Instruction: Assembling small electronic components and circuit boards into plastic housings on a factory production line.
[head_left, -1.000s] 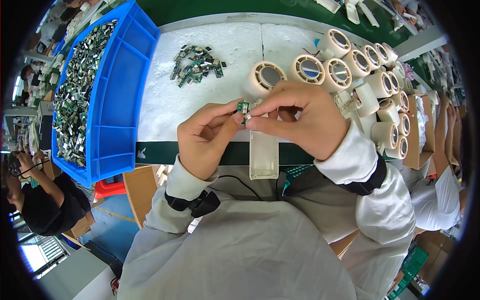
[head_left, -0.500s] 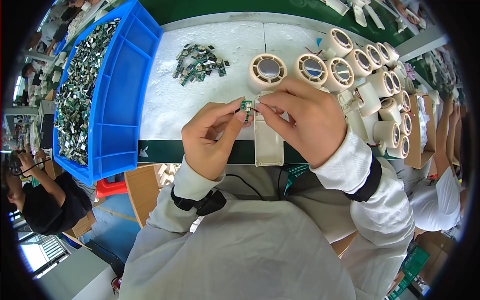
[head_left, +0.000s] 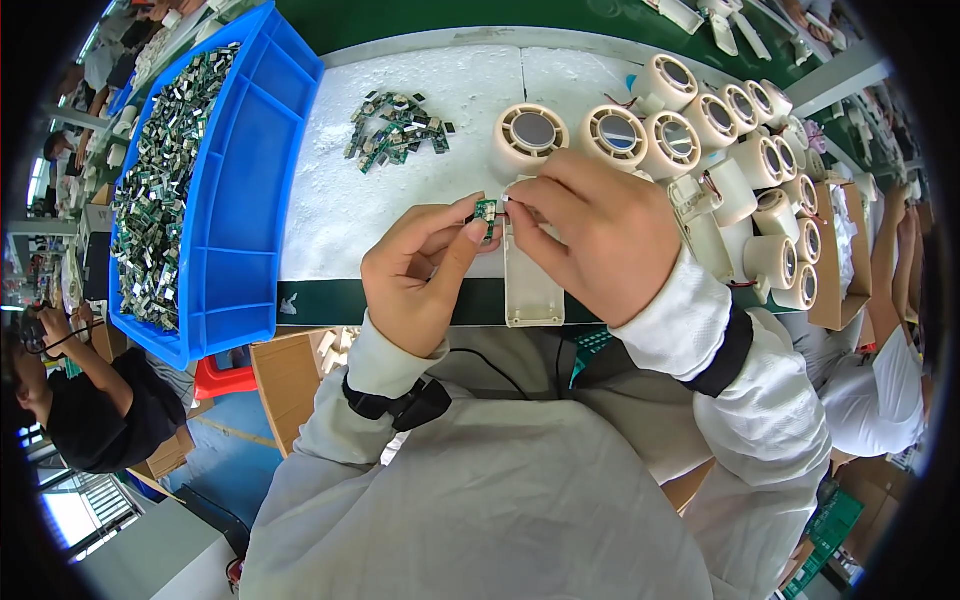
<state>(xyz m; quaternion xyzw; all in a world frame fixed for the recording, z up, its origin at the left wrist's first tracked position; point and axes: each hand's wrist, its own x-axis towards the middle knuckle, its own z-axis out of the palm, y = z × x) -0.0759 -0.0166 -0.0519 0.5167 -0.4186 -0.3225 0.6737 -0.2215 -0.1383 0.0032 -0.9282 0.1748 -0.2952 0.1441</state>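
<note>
My left hand (head_left: pixel 412 270) is closed, pinching a small green circuit board (head_left: pixel 487 210) between thumb and fingers. Close beside the board, the thumb and forefinger of my right hand (head_left: pixel 610 240) pinch a small white connector (head_left: pixel 507 199); a dark lead shows between it and the board. Whether the connector is seated cannot be made out. Under my right hand lies a cream plastic handle shell (head_left: pixel 533 290), its hollow side up and its end past the table's front edge. Just beyond my fingers sits a round cream fan head (head_left: pixel 530 138) with a grey disc in its middle.
A blue bin (head_left: pixel 235 200) full of circuit boards stands at the left. A loose pile of boards (head_left: pixel 398 130) lies on the white foam sheet (head_left: pixel 330 220). Several cream fan heads (head_left: pixel 675 145) crowd the right side, beside a cardboard box (head_left: pixel 845 255). Other people work at both sides.
The right fingers and the white connector have shifted slightly left, closer to the circuit board. The left hand keeps its hold, and the view has moved a little.
</note>
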